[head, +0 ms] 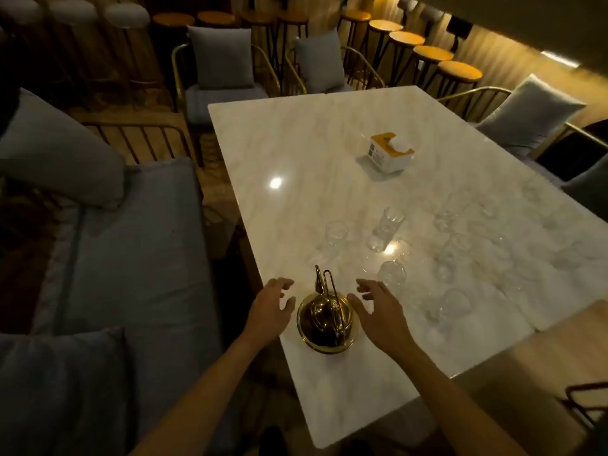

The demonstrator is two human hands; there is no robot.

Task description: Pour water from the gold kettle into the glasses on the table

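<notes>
Approach step, before any pouring. The gold kettle stands upright near the bench front edge, between my left hand and right hand; each grip is released, fingers spread, touching nothing. Next I judge: grasp its raised handle, carry toward the nearest glass.

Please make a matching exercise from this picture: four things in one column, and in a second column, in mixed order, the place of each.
Things:
1. kettle
2. tissue box
3. left hand
4. sofa

Places:
A. far part of the table
B. on the floor, left of the table
C. between the two hands, at the table's near left edge
D. just left of the kettle, fingers spread

Pairs: 1-C, 2-A, 3-D, 4-B
</notes>
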